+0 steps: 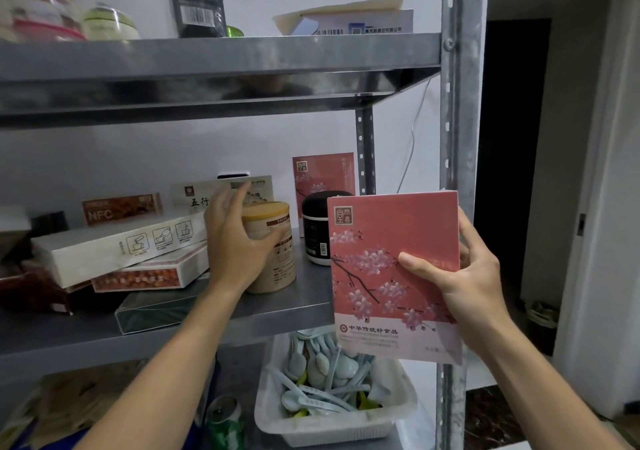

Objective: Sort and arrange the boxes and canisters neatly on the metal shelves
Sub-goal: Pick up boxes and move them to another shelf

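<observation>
Shelf unit, metal, seen close. Right hand (pixel 474 287) holds a pink box (pixel 394 276) with a blossom print upright in the air, in front of the right post and off the shelf; the thumb presses the front face and the fingers wrap behind the right edge. Left hand (pixel 235 245) is curled round a beige canister (pixel 273 262) standing on the middle shelf (pixel 304 297), thumb across its front, fingers reaching behind its lid. Just right of the canister stands a black jar (pixel 320 228), and a second pink box (pixel 323 176) leans upright at the far wall behind it. Left of the canister, a long white box (pixel 121 245) lies tilted on a red-patterned box (pixel 145 275), which overlaps a dark green box (pixel 156 307) near the front edge. Below, a white tray (pixel 311 429) holds a heap of pale plastic spoons (pixel 325 373); a green can (pixel 225 422) stands to its left. The contents of the boxes, canister and jar cannot be seen.
</observation>
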`<state>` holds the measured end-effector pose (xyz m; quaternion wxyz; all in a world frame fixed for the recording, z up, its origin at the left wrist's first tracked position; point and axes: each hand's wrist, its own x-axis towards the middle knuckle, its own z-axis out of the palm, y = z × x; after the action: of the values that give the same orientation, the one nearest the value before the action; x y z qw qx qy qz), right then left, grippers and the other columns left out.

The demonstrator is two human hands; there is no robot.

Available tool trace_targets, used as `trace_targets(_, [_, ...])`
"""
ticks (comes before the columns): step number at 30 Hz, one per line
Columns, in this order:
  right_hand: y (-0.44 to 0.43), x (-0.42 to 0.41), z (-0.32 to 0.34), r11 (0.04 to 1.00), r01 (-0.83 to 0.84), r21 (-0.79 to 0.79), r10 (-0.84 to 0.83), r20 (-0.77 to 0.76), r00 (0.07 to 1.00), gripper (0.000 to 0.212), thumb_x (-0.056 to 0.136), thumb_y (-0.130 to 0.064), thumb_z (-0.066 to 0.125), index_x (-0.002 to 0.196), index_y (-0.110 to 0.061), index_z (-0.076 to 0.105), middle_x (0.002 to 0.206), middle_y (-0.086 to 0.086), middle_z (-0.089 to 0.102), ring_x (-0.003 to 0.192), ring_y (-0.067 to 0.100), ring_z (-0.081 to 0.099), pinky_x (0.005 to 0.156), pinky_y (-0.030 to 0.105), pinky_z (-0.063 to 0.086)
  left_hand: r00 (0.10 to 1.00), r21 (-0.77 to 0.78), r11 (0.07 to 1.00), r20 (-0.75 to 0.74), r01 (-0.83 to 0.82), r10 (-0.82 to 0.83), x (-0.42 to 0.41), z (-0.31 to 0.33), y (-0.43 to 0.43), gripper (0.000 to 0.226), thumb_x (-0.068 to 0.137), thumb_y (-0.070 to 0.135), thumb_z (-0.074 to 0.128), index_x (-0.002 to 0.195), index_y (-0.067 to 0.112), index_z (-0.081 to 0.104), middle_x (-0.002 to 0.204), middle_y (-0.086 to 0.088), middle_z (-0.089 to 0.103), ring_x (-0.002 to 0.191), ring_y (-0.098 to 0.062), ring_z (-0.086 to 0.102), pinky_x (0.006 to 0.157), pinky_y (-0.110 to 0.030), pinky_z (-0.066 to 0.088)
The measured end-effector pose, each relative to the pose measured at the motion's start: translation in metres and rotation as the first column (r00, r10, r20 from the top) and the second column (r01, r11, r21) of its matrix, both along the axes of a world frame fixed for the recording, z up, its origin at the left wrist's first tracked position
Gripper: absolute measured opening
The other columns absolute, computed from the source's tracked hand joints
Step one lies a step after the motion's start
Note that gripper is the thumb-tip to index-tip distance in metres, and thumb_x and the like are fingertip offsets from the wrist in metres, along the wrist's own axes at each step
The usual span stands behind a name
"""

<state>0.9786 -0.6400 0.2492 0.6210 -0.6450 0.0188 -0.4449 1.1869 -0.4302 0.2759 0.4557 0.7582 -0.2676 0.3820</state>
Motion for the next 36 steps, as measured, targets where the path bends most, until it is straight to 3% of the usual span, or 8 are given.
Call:
trace_targets(3, [-0.002, -0.001, 0.003, 1.000, 0.004, -0.006, -0.004, 0.005, 1.000, 0.096, 0.067, -0.012, 0.086, 0.146, -0.042, 0.040, 0.101, -0.010, 0.073, 0.090, 0.010, 0.073, 0.065, 0.026, 0.059, 0.991, 0.101, 0.993, 0.105, 0.068, -0.079, -0.005, 0.022, -0.006, 0.068, 0.078, 0.040, 0.078, 0.138, 0.027, 0.049, 0.143, 0.004, 0.045, 0.133, -0.014, 0.038, 0.108, -0.034, 0.037])
trace_targets(6, [-0.005, -0.003, 0.006, 1.000, 0.017, -0.011, -0.017, 0.011, 1.000, 0.097, 0.067, -0.011, 0.085, 0.147, -0.041, 0.040, 0.099, -0.013, 0.073, 0.089, 0.009, 0.073, 0.064, 0.023, 0.059, 0.985, 0.220, 0.962, 0.028, 0.163, -0.173, -0.008, 0.043, -0.020, 0.068, 0.081, 0.043, 0.075, 0.141, 0.030, 0.046, 0.145, 0.007, 0.045, 0.131, -0.013, 0.042, 0.105, -0.027, 0.032])
trace_targets(8, [-0.007, -0.005, 0.007, 1.000, 0.021, -0.015, -0.021, 0.009, 1.000, 0.096, 0.067, -0.011, 0.086, 0.146, -0.041, 0.040, 0.101, -0.009, 0.074, 0.089, 0.010, 0.073, 0.065, 0.024, 0.059, 0.977, 0.334, 0.919, -0.059, 0.211, -0.204, -0.009, 0.059, -0.030, 0.071, 0.082, 0.048, 0.072, 0.144, 0.037, 0.039, 0.148, 0.008, 0.042, 0.130, -0.017, 0.045, 0.106, -0.034, 0.037])
trace_targets(21, [-0.012, -0.001, 0.009, 1.000, 0.022, 0.006, -0.022, 0.004, 1.000, 0.098, 0.062, -0.015, 0.087, 0.145, -0.042, 0.042, 0.108, -0.003, 0.073, 0.094, 0.016, 0.073, 0.070, 0.029, 0.060, 0.904, 0.751, 0.508, -0.392, 0.422, -0.172, 0.052, 0.096, -0.098, 0.093, 0.077, 0.060, 0.070, 0.153, 0.034, 0.023, 0.160, 0.004, 0.024, 0.145, -0.022, 0.026, 0.119, -0.041, 0.024])
trace_targets(25, [-0.010, 0.003, 0.011, 1.000, 0.023, 0.011, -0.023, 0.010, 1.000, 0.099, 0.063, -0.016, 0.088, 0.146, -0.043, 0.041, 0.113, -0.001, 0.071, 0.096, 0.016, 0.072, 0.072, 0.032, 0.061, 0.910, 0.829, 0.380, -0.399, 0.409, -0.110, 0.061, 0.095, -0.108, 0.077, 0.079, 0.066, 0.062, 0.146, 0.037, 0.037, 0.151, 0.006, 0.041, 0.133, -0.021, 0.042, 0.112, -0.040, 0.035])
trace_targets(28, [-0.009, 0.005, 0.013, 1.000, 0.018, 0.007, -0.018, 0.018, 1.000, 0.097, 0.064, -0.014, 0.088, 0.145, -0.041, 0.042, 0.112, -0.003, 0.072, 0.097, 0.016, 0.072, 0.074, 0.032, 0.060, 0.908, 0.818, 0.399, -0.401, 0.413, -0.118, 0.067, 0.092, -0.113, 0.013, 0.091, 0.044, 0.063, 0.100, 0.039, 0.055, 0.120, 0.003, 0.058, 0.101, -0.014, 0.052, 0.091, -0.028, 0.042])
trace_targets(32, [-0.007, 0.008, 0.016, 1.000, 0.008, 0.006, -0.008, 0.019, 1.000, 0.097, 0.062, -0.017, 0.089, 0.144, -0.042, 0.043, 0.112, -0.004, 0.072, 0.098, 0.017, 0.072, 0.076, 0.037, 0.061, 0.895, 0.794, 0.413, -0.414, 0.445, -0.168, 0.068, 0.094, -0.111, 0.018, 0.090, 0.038, 0.066, 0.084, 0.038, 0.049, 0.094, 0.016, 0.053, 0.097, -0.016, 0.054, 0.085, -0.028, 0.042])
trace_targets(36, [-0.003, 0.013, 0.021, 1.000, -0.009, -0.001, 0.010, 0.024, 1.000, 0.096, 0.063, -0.016, 0.088, 0.144, -0.040, 0.044, 0.115, -0.001, 0.071, 0.099, 0.017, 0.072, 0.076, 0.036, 0.061, 0.870, 0.760, 0.424, -0.450, 0.492, -0.202, 0.078, 0.094, -0.095, 0.035, 0.076, 0.058, 0.070, 0.105, 0.050, 0.052, 0.119, 0.014, 0.055, 0.114, -0.016, 0.052, 0.102, -0.039, 0.043])
